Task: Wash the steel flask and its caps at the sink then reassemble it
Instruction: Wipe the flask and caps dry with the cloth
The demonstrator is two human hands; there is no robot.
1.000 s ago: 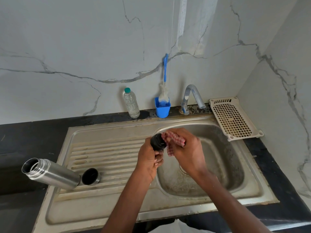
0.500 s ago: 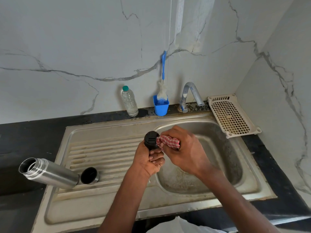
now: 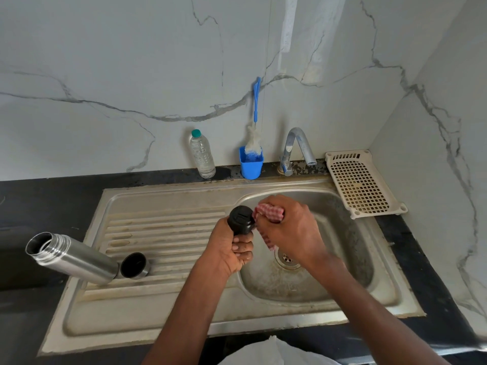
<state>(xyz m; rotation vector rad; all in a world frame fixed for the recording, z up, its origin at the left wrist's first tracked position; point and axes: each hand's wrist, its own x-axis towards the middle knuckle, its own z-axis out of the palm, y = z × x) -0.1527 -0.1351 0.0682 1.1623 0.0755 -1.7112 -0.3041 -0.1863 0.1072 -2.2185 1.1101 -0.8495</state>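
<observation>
My left hand grips a black inner cap over the left edge of the sink basin, its top facing me. My right hand holds a red checked cloth bunched against the cap's right side. The steel flask lies open on its side at the drainboard's left edge, mouth pointing left. A steel outer cap with a black inside lies by the flask's base.
A tap stands behind the basin with no water running. A blue cup with a bottle brush, a clear water bottle and a cream plastic tray sit along the back. Black counter surrounds the sink.
The cap has turned in my left hand, so its top now faces me. My right hand with the cloth has shifted along the cap's right side.
</observation>
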